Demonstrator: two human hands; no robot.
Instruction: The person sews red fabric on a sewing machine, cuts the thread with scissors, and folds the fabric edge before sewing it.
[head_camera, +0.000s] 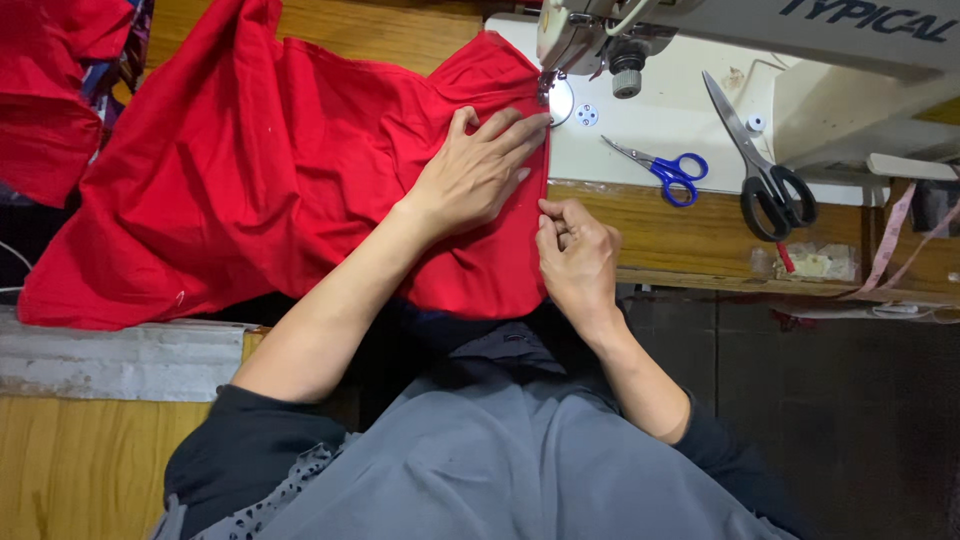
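Note:
A large red cloth (270, 180) is spread over the wooden table, its right edge running up under the needle foot (547, 85) of a white sewing machine (760, 40). My left hand (475, 170) lies flat on the cloth with fingers spread, the fingertips just short of the needle. Below it, my right hand (575, 255) pinches the cloth's right edge between thumb and fingers near the table's front edge.
Small blue-handled scissors (672, 170) and large black-handled shears (765, 170) lie on the machine bed to the right. More red cloth (55, 90) is piled at the far left. A pink measuring tape (895, 235) hangs at the right. My grey lap (500, 460) fills the foreground.

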